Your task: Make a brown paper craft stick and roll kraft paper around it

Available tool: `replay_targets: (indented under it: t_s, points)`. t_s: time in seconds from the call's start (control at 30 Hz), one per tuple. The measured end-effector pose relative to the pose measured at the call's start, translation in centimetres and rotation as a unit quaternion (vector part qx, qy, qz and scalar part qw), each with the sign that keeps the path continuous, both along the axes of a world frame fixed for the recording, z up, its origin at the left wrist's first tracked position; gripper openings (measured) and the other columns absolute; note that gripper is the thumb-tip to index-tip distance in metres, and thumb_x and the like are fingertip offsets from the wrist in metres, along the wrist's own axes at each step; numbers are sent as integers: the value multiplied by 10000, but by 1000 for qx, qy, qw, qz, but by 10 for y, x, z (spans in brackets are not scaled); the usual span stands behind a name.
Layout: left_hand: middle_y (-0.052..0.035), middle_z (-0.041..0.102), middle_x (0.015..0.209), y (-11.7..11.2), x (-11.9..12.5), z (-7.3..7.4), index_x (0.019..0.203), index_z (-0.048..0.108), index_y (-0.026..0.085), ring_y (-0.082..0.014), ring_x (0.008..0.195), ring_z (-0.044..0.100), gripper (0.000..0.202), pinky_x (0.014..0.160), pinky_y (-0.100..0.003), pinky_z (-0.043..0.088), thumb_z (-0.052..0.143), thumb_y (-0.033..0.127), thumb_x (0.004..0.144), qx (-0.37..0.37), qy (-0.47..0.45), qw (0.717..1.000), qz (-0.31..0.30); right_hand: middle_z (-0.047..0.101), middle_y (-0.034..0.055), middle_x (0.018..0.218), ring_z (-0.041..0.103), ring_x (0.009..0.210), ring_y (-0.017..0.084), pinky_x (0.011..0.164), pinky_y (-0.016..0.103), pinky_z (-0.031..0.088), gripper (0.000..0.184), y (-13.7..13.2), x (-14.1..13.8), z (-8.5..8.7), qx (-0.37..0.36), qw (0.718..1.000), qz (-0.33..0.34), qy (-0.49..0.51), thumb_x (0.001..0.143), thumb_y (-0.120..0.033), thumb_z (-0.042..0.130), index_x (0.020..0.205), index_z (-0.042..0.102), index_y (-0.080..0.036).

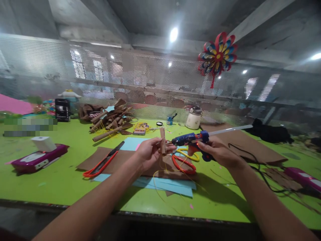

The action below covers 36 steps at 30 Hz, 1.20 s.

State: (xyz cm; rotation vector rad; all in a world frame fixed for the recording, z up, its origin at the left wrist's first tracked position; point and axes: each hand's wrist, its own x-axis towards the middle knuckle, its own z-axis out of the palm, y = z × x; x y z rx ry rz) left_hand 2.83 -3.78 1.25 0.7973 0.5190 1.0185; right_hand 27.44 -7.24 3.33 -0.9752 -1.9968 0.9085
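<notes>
My left hand [149,153] pinches a small brown paper roll [163,139], which stands nearly upright between the fingers. My right hand [222,152] is wrapped round the grip of a blue hot glue gun [187,139] with orange parts. Its nozzle points left and lies at the paper roll; whether they touch I cannot tell. A translucent glue stick [232,129] juts from its back end. Under the hands are scissors with red and yellow handles [184,164], a sheet of brown paper [147,167] and light blue paper [175,188]. Thin yellow strings hang below the roll.
A red-edged utility knife [102,163] lies left of my left hand. Behind are a heap of brown paper rolls [110,122], a paint jar [170,120] and a white bottle [193,117]. A black cord [259,174] runs at right. Purple power strips [41,160] lie at both sides.
</notes>
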Motion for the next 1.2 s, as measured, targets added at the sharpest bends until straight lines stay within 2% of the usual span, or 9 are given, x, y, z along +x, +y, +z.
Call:
replay_targets:
  t_s: [0.13,0.27,0.4,0.5,0.6,0.83,0.93,1.07,1.2]
  points:
    - [-208,698,775,-2,2,0,781,614,24,-244,761,692,239,849,-369,504,404,117,848,-7,31,999,-18,655,69,820,484,575,84,477,208,340,391,0,-3,2,27,999,-10,-29,895,-443,462,828,689,-133]
    - [-188,704,733,-4,3,1,748,624,35,-229,724,690,238,813,-369,521,421,119,840,-19,55,998,-2,613,49,724,439,543,77,470,210,322,414,-2,-6,5,43,997,-12,-55,892,-456,459,807,690,-123]
    - [-159,705,700,-4,2,1,741,634,37,-222,702,688,246,760,-340,533,428,130,838,-18,64,998,-6,628,55,740,505,610,104,537,224,375,408,-3,-6,6,49,998,-10,-48,888,-457,464,794,689,-130]
    - [-170,707,724,-2,-1,2,742,636,36,-205,661,683,264,721,-313,534,415,137,844,-4,74,997,-14,665,88,799,571,714,151,622,250,416,426,-1,-4,5,44,999,-3,-7,889,-462,456,766,689,-127]
    - [-181,706,736,-2,-2,3,730,632,43,-195,646,680,272,694,-294,529,406,139,848,-4,80,997,-9,672,98,774,585,714,166,645,264,424,453,2,0,4,35,999,-6,27,888,-478,443,753,693,-126]
    - [-161,707,710,-6,-1,4,733,644,43,-222,650,683,254,734,-355,520,423,122,828,-10,79,997,-6,658,87,785,526,663,139,546,237,375,440,0,-2,4,32,999,-13,-40,889,-475,446,776,691,-128]
    - [-168,704,713,-7,-1,4,732,641,35,-233,662,686,252,736,-350,513,423,124,823,2,86,996,-19,647,82,771,520,671,141,564,243,386,442,0,-2,4,34,998,-16,-46,890,-476,440,777,690,-131]
    - [-165,702,709,-9,0,5,735,630,46,-235,672,687,211,727,-338,508,449,126,808,15,89,996,-21,651,84,809,540,735,157,664,267,415,433,1,-2,3,39,998,-12,-46,888,-477,446,790,694,-136]
    - [-165,701,711,-10,1,6,745,621,52,-235,674,686,186,684,-318,507,459,123,806,22,94,995,-15,638,74,789,522,695,144,630,261,402,433,2,-2,2,56,997,-11,-58,889,-476,445,762,689,-142]
